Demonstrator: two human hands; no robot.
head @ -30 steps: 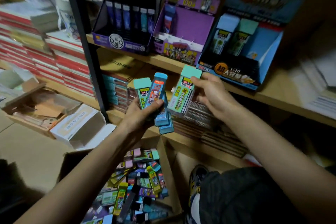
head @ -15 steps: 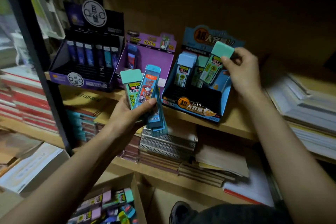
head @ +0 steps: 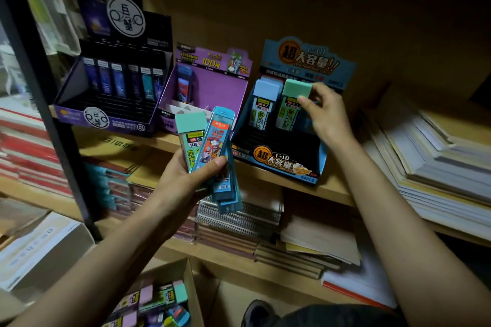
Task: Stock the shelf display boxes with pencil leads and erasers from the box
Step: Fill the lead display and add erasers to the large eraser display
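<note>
Dim wooden shelf (head: 334, 190), paper stacks (head: 438, 156) at right; right hand (head: 328, 114) pinches a green-capped case (head: 293, 94) in the blue box (head: 281, 167), left hand (head: 183, 183) grips several cases (head: 215, 141)

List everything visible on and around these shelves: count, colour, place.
Dark display box: one, black-purple, upper shelf left, holding six dark cases.
Purple display box: one, upper shelf middle, holding one blue case.
Blue display box: one, upper shelf right.
Blue-capped case: at least one, pale blue, in the blue display box.
Mint-capped case: one, beside it.
Held lead cases: one mint-capped, several blue.
Cardboard box: one, brown, below, mixed cases inside.
Spiral notebooks: stack, lower shelf.
Paper stacks: pale, right.
Left hand: grips the held lead cases.
Right hand: pinches the mint-capped case.
</note>
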